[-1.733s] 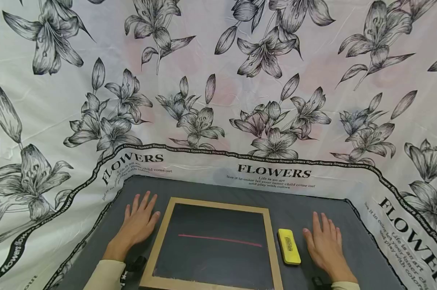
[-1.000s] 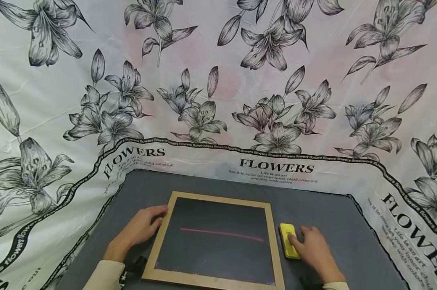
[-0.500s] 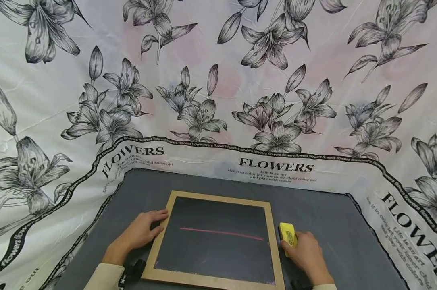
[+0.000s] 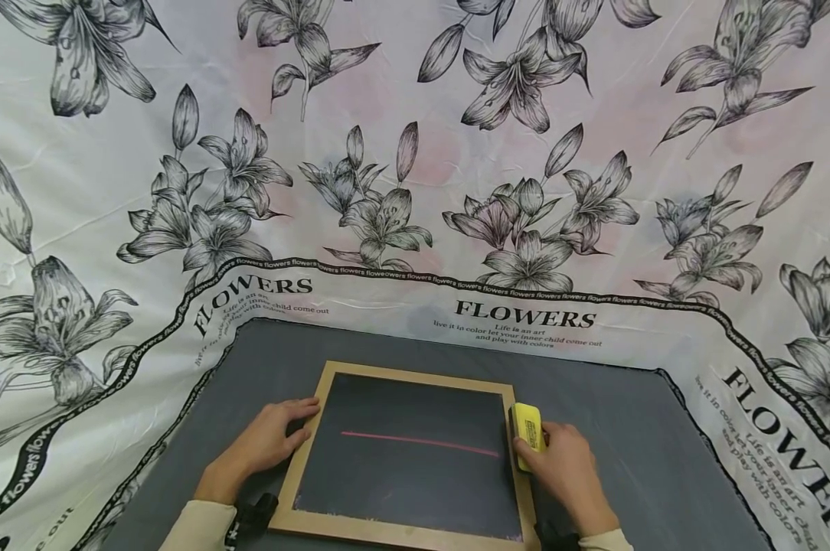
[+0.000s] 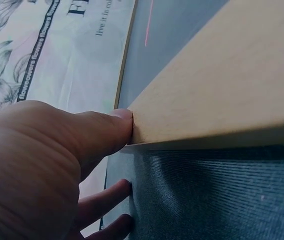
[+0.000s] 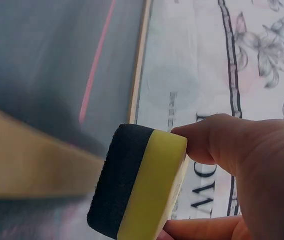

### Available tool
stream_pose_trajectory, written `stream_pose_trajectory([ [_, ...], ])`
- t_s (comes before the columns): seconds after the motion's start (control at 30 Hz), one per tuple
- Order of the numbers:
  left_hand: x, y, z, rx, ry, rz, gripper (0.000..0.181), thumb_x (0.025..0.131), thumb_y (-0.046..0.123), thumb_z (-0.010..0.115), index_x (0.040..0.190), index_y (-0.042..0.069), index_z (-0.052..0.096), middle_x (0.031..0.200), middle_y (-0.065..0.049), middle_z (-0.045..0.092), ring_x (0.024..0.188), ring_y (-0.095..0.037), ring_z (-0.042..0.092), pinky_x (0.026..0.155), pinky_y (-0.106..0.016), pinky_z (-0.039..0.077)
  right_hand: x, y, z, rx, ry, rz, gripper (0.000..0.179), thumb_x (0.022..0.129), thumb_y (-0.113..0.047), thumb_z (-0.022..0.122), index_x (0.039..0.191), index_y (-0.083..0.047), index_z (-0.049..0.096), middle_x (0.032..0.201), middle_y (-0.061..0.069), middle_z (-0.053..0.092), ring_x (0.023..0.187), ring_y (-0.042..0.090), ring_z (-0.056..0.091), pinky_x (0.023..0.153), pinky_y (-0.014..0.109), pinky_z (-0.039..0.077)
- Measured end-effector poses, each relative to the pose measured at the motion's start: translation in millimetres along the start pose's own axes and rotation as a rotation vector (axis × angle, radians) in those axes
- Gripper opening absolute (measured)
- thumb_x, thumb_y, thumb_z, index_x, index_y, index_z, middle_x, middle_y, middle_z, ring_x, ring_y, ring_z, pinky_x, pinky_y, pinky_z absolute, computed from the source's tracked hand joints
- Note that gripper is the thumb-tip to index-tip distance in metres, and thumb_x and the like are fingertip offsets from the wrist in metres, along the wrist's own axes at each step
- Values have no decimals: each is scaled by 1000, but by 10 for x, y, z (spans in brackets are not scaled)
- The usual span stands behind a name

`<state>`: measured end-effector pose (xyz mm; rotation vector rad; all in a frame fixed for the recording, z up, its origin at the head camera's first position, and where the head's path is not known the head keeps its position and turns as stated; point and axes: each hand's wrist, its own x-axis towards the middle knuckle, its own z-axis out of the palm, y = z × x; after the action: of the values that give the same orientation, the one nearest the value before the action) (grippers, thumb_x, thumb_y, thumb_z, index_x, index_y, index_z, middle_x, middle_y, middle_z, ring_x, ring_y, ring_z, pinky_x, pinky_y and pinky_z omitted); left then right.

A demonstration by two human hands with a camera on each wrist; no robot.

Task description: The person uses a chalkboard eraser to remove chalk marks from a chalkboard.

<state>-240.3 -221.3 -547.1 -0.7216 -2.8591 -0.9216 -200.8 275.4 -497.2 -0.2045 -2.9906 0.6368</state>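
Note:
A wood-framed chalkboard (image 4: 401, 490) lies on the dark cloth, with one red line (image 4: 420, 441) drawn across it. My left hand (image 4: 266, 436) touches the left side of the frame; in the left wrist view its thumb (image 5: 104, 127) presses against the frame's edge. My right hand (image 4: 565, 467) grips a yellow chalkboard eraser (image 4: 527, 428) between thumb and fingers, at the frame's right side. The eraser's black felt side (image 6: 119, 180) faces the board in the right wrist view. It looks raised over the frame; contact cannot be told.
Dark grey cloth (image 4: 608, 398) covers the table around the board. A white flower-printed sheet (image 4: 387, 329) rises behind and at both sides.
My left hand moved onto the frame's left edge. My right hand reached the eraser beside the board, took hold of it and carried it left to the frame's right side.

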Motion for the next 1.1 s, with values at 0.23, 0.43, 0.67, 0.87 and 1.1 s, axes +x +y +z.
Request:
stream_pose_trajectory([
  [0.23,-12,0,10,-18,-3,-2,44,102,9,77,145,0,70,156,-18,64,142,-46,62,115,-64,52,-29,-226,108,-11,-5,-54,54,92,-42,83,116,6,77,95,13,69,77,21,59,58,37,49],
  [0.43,-19,-6,11,-17,-7,-6,45,102,9,76,146,1,70,157,-18,63,142,-46,61,115,-64,51,-42,-323,233,-37,-20,-67,58,90,-43,84,117,8,76,92,13,68,76,22,57,58,37,47],
  [0.67,-23,-7,5,-22,-1,-5,45,103,8,75,146,0,69,157,-18,63,143,-46,61,115,-64,51,-84,-370,328,-65,2,-46,59,88,-43,86,114,9,75,92,14,66,77,25,58,62,43,50],
  [0.87,-22,9,-3,-25,0,-13,44,103,7,75,146,0,69,157,-19,63,143,-46,60,115,-65,51,-95,-415,383,-92,14,-18,63,87,-43,86,115,12,73,90,15,62,74,26,57,62,43,51],
  [1.1,-14,8,19,-17,6,-18,44,102,7,75,146,0,70,157,-18,63,144,-46,60,116,-65,50,-92,-445,396,-106,12,1,66,87,-43,85,117,14,71,91,17,61,71,27,58,59,42,51],
])
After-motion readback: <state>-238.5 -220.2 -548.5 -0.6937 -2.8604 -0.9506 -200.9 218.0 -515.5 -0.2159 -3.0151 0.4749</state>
